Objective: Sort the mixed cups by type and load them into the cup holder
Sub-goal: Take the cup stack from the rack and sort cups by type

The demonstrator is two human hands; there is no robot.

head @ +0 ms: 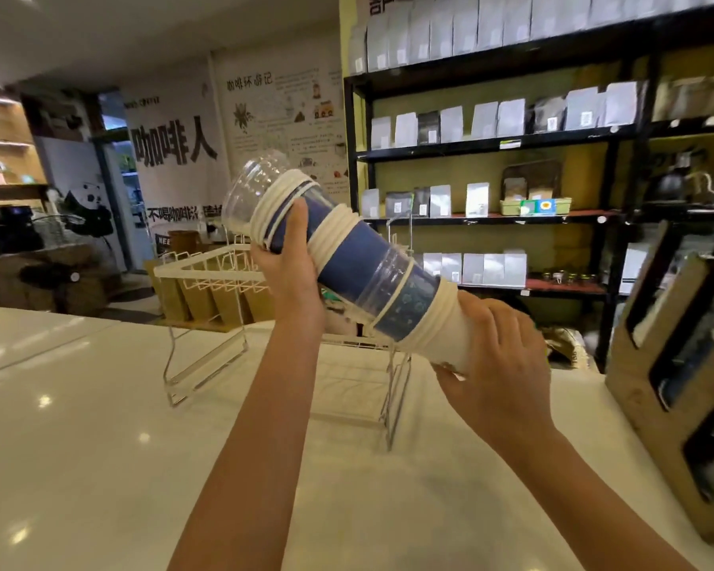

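A long nested stack of mixed cups (359, 257) lies tilted in the air above the counter: clear plastic cups at its upper left end, then blue paper cups with white rims, then white paper cups at the lower right end. My left hand (291, 265) grips the stack near its upper end, thumb up over a blue cup. My right hand (497, 356) wraps round the white lower end. Behind and below the stack stands the white wire cup holder (207, 274) on the white counter (100, 426).
A brown cardboard display stand (677, 364) sits at the counter's right edge. Black shelves (491, 142) with several white and grey bags fill the wall behind. Brown paper bags (223, 300) stand behind the holder. A poster wall is at the back left.
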